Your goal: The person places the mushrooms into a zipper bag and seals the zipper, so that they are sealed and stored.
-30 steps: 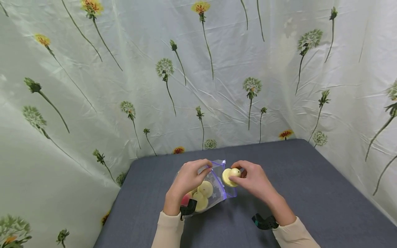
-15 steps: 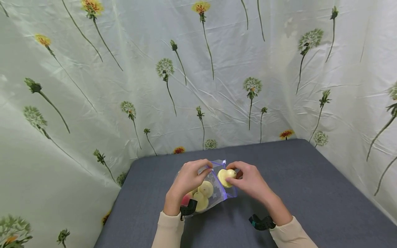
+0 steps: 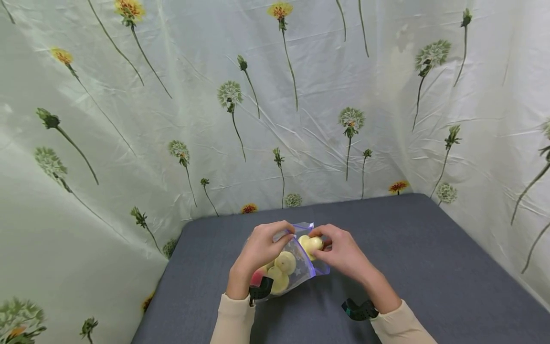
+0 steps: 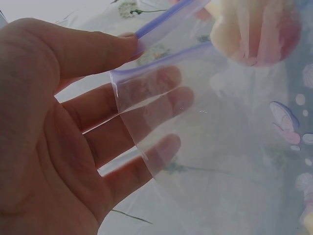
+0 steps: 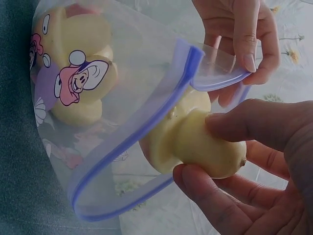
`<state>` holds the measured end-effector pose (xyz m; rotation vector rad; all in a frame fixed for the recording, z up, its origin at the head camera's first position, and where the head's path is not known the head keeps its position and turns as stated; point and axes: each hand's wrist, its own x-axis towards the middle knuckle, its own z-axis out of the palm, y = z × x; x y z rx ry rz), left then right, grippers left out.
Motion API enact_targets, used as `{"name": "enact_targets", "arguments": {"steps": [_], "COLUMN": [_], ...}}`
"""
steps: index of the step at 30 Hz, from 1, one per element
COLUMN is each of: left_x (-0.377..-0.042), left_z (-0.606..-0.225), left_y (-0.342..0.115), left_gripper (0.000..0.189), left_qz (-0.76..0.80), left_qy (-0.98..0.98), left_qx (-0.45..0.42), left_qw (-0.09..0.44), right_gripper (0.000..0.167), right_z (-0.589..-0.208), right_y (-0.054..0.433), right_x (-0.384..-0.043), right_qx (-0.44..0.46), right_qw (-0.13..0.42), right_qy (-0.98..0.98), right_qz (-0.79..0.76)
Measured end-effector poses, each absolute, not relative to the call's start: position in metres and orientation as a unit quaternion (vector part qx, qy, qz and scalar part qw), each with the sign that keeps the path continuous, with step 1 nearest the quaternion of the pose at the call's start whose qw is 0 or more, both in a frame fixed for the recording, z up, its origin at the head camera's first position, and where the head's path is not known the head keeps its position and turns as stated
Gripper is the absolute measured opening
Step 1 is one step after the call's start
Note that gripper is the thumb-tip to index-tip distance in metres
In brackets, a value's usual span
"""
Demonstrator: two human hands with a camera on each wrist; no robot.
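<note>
A clear zip bag [image 3: 301, 274] with purple seals and cartoon prints lies tilted on the table, its mouth facing right. My left hand [image 3: 263, 246] pinches the mouth's upper edge between thumb and index finger; in the left wrist view, the other fingers show through the film. My right hand [image 3: 342, 251] grips a pale yellow pear-shaped fruit [image 5: 210, 149] by its narrower end, which has a small brown tip. The fruit's wide end is within the bag's mouth. Several similar yellow fruits [image 3: 279, 277] and a red-pink one [image 3: 258, 275] sit inside the bag, partly hidden by my left wrist.
The dark grey table [image 3: 386, 224] extends around the bag to both sides. A pale curtain [image 3: 318, 76] printed with dandelions hangs behind it and on the left and right. Each wrist wears a black strap [image 3: 360, 309].
My right hand has moved left with the pear-shaped fruit, from beside the bag's opening into it. My left hand has kept its pinch on the edge without visibly moving.
</note>
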<state>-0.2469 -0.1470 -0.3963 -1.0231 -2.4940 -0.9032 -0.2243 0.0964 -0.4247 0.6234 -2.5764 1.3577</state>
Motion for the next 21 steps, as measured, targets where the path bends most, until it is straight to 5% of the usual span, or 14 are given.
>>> {"name": "enact_targets", "arguments": {"steps": [21], "left_x": [-0.249], "left_z": [-0.395], "left_y": [-0.153], "left_gripper": [0.009], "left_qz": [-0.341], "left_qy": [-0.851], "left_qx": [-0.369], "left_qw": [0.155], "right_gripper": [0.031], "right_z": [-0.428], "right_y": [0.076], "right_x": [-0.234], "right_qx": [0.202], "right_qw": [0.112], "right_qy": [-0.869], "right_qz": [0.438]}}
